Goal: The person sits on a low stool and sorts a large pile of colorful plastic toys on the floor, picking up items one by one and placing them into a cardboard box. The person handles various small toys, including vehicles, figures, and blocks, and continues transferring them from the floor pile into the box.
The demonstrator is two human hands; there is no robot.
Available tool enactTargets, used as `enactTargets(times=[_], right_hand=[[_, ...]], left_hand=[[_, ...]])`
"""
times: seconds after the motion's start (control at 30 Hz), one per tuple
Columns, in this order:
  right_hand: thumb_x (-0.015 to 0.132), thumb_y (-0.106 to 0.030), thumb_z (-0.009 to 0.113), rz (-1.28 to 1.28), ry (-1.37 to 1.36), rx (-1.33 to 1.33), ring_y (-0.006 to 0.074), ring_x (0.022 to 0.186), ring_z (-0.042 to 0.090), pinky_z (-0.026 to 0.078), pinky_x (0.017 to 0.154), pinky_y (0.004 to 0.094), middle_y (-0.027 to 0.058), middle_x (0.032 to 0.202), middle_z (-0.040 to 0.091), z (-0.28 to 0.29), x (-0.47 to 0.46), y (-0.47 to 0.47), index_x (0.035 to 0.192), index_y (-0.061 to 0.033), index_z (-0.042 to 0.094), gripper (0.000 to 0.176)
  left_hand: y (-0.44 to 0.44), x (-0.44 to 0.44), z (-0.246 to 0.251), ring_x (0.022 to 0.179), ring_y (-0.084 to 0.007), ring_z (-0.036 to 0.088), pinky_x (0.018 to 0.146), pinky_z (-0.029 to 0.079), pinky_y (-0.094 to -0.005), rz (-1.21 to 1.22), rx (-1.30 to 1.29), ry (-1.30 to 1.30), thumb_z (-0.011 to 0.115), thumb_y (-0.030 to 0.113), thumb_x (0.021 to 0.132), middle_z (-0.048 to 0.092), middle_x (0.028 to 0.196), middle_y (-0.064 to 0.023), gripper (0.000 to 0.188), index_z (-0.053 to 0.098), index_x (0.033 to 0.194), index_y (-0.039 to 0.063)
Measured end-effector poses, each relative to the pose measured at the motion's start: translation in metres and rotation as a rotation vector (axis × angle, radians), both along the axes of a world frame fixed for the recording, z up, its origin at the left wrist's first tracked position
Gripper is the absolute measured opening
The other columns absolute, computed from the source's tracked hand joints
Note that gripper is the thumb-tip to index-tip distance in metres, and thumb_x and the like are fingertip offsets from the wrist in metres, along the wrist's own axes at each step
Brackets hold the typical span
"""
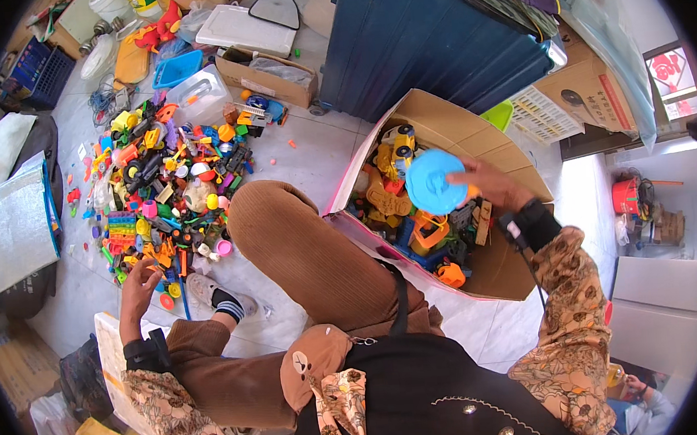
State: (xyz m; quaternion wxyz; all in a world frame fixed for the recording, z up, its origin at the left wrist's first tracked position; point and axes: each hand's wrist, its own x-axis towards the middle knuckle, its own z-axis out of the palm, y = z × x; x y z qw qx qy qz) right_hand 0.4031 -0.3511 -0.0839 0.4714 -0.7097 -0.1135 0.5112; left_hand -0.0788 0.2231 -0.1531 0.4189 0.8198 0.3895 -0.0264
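Observation:
My right hand [491,180] holds a round light-blue plastic lid or dish [436,181] over an open cardboard box [509,267]. Inside that box lie a yellow toy vehicle [403,147], an orange toy part [451,275] and other plastic toys. At the near edge of a large heap of small coloured toys [157,170] on the floor is my left hand [141,286], its fingers curled and parted; nothing shows in it. Close by are a pop-it style rainbow toy [122,230] and a pink ring-shaped piece [224,247].
A dark blue cabinet [421,42] stands behind the box. Beyond the heap are a clear plastic bin [204,97], a blue tray [177,69] and a long cardboard box [266,81]. Silvery foam sheets [15,222] lie at left. Another person's hand [636,384] shows at lower right.

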Motion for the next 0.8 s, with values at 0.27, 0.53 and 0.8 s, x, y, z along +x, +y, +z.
enactTargets(times=[0.27, 0.53, 0.8], right_hand=[[0.082, -0.03, 0.082, 0.063, -0.142, -0.151, 0.0223, 0.103, 0.067, 0.055, 0.087, 0.0349, 0.0098, 0.109, 0.069, -0.106, -0.051, -0.018, 0.129, -0.0061, 0.063, 0.057], [0.085, -0.016, 0.071, 0.266, -0.584, 0.15, 0.0265, 0.105, 0.066, 0.052, 0.092, 0.0348, 0.0104, 0.107, 0.068, -0.119, -0.044, 0.012, 0.124, -0.0089, 0.068, 0.04], [0.101, -0.016, 0.06, -0.056, -0.321, 0.14, 0.0093, 0.085, 0.068, 0.054, 0.073, 0.0229, 0.0017, 0.101, 0.071, -0.029, -0.039, 0.074, 0.113, -0.0041, 0.068, 0.019]], left_hand=[[0.002, -0.011, -0.007, 0.084, -0.0158, 0.064, 0.077, 0.052, -0.0307, -0.008, 0.024, 0.095, 0.072, 0.014, 0.093, 0.07, 0.091, -0.0088, 0.035, 0.062, 0.124, 0.001], [0.008, -0.028, -0.017, 0.079, -0.0149, 0.063, 0.072, 0.051, -0.0297, -0.008, 0.08, 0.193, 0.074, 0.017, 0.091, 0.068, 0.086, -0.0075, 0.038, 0.062, 0.123, 0.001], [0.007, -0.027, -0.028, 0.093, -0.0243, 0.07, 0.082, 0.055, -0.037, -0.033, 0.135, 0.198, 0.074, 0.029, 0.089, 0.071, 0.108, -0.0146, 0.043, 0.065, 0.123, 0.004]])
